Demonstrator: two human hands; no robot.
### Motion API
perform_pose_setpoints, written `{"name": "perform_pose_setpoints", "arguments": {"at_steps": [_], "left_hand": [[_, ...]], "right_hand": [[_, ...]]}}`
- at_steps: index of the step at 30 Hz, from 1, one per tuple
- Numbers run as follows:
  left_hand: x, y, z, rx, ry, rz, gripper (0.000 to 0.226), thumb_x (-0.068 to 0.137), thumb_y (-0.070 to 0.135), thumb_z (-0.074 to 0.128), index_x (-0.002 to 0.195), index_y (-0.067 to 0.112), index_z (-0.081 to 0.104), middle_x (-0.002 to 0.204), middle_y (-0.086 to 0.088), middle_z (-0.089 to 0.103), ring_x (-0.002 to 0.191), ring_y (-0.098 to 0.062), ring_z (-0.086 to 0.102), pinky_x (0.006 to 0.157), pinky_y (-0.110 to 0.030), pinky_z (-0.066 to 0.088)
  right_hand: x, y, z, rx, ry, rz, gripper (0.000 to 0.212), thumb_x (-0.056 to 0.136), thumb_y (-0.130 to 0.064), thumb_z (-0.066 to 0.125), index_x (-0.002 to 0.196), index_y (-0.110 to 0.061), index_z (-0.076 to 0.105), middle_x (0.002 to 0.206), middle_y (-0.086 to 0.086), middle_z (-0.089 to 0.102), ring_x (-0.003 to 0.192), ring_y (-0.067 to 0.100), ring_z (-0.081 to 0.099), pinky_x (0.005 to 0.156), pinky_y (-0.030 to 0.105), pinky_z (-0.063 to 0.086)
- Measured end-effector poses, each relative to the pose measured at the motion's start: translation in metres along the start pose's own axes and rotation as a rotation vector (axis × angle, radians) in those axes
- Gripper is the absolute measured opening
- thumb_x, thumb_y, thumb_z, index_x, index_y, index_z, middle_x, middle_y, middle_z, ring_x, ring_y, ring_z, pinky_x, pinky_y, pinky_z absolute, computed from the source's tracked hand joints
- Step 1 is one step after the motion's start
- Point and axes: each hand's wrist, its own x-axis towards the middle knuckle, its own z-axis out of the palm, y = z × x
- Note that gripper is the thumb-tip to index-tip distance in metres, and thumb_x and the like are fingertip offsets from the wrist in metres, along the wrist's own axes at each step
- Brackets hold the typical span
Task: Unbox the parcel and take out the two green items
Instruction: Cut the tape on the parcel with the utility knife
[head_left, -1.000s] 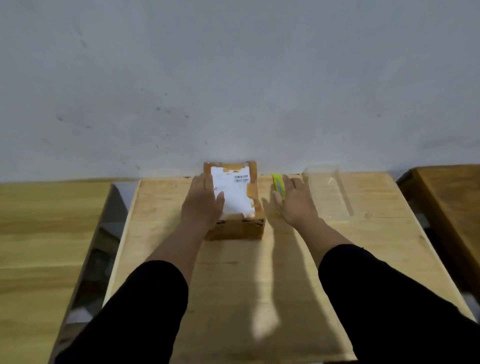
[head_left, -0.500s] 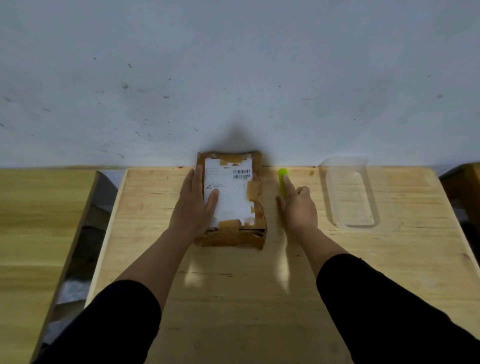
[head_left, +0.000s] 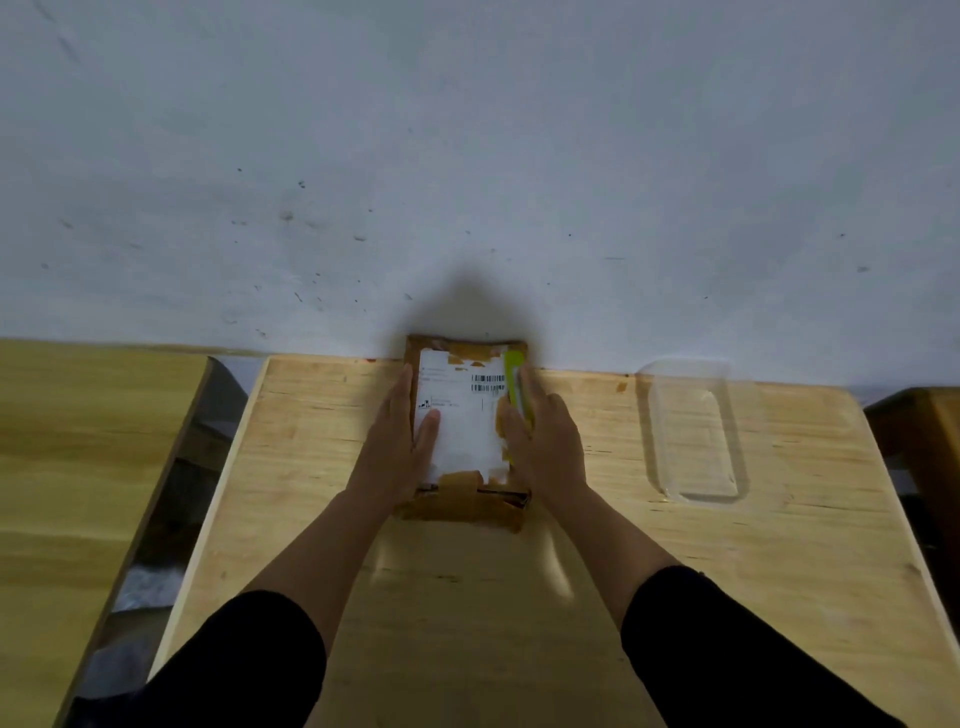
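Note:
A brown cardboard parcel (head_left: 467, 431) with a white shipping label and brown tape lies at the far edge of the wooden table (head_left: 467, 571), against the wall. My left hand (head_left: 400, 441) rests flat on its left side, thumb on the label. My right hand (head_left: 540, 441) holds a yellow-green box cutter (head_left: 515, 382) over the parcel's right edge, its tip pointing away from me. The parcel is closed, so its contents are hidden.
A clear plastic tray (head_left: 693, 431) lies on the table to the right of the parcel. A second wooden table (head_left: 78, 467) stands to the left across a narrow gap, and another wooden surface (head_left: 924, 431) shows at the far right. A pale wall stands behind.
My right hand has picked the yellow-green cutter up off the table and moved it left onto the parcel's right edge. My left hand stays on the parcel.

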Motion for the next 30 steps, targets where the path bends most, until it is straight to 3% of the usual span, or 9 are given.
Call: {"name": "perform_pose_setpoints", "arguments": {"at_steps": [4, 9, 14, 17, 21, 30], "left_hand": [[0.002, 0.0, 0.004, -0.043, 0.018, -0.022, 0.062, 0.097, 0.032, 0.041, 0.148, 0.02, 0.008, 0.15, -0.008, 0.033, 0.132, -0.024, 0.039, 0.103, -0.03, 0.032], [0.001, -0.004, 0.009, -0.061, 0.059, -0.057, 0.062, 0.096, 0.032, 0.042, 0.148, 0.023, 0.008, 0.15, -0.009, 0.035, 0.131, -0.026, 0.041, 0.108, -0.043, 0.037], [-0.02, -0.004, 0.015, -0.059, 0.096, -0.066, 0.063, 0.096, 0.031, 0.042, 0.148, 0.022, 0.008, 0.152, -0.009, 0.032, 0.133, -0.026, 0.039, 0.109, -0.04, 0.035], [-0.044, -0.006, 0.015, -0.068, 0.088, -0.068, 0.063, 0.096, 0.032, 0.041, 0.148, 0.023, 0.006, 0.152, -0.007, 0.031, 0.133, -0.025, 0.04, 0.108, -0.041, 0.036], [-0.088, -0.008, 0.01, -0.069, 0.054, -0.048, 0.064, 0.096, 0.032, 0.043, 0.148, 0.023, 0.006, 0.152, -0.007, 0.031, 0.134, -0.025, 0.039, 0.109, -0.043, 0.036], [-0.194, -0.034, 0.002, -0.048, -0.01, -0.003, 0.064, 0.095, 0.029, 0.044, 0.148, 0.021, 0.009, 0.15, -0.01, 0.034, 0.133, -0.027, 0.04, 0.107, -0.034, 0.033]], "right_hand": [[0.004, 0.002, 0.007, 0.078, -0.027, 0.001, 0.053, 0.096, -0.034, 0.04, 0.145, -0.034, 0.019, 0.128, 0.012, 0.049, 0.112, 0.027, 0.05, 0.087, 0.033, 0.04], [0.008, 0.006, 0.008, 0.079, -0.046, -0.016, 0.055, 0.096, -0.032, 0.041, 0.145, -0.034, 0.017, 0.124, 0.012, 0.05, 0.11, 0.026, 0.051, 0.084, 0.029, 0.038], [-0.006, 0.009, 0.005, 0.117, -0.062, -0.046, 0.055, 0.095, -0.028, 0.043, 0.145, -0.03, 0.021, 0.139, 0.008, 0.047, 0.125, 0.024, 0.045, 0.102, 0.037, 0.038], [-0.031, 0.009, 0.004, 0.089, -0.047, -0.032, 0.055, 0.095, -0.029, 0.044, 0.145, -0.031, 0.021, 0.121, 0.011, 0.054, 0.111, 0.026, 0.051, 0.092, 0.036, 0.041], [-0.081, 0.01, 0.007, 0.046, -0.038, 0.002, 0.056, 0.095, -0.031, 0.042, 0.146, -0.032, 0.018, 0.102, 0.007, 0.051, 0.093, 0.022, 0.053, 0.076, 0.028, 0.036], [-0.206, 0.017, 0.036, 0.027, -0.032, 0.107, 0.058, 0.095, -0.037, 0.037, 0.146, -0.036, 0.008, 0.107, 0.013, 0.049, 0.096, 0.031, 0.052, 0.072, 0.03, 0.034]]}}
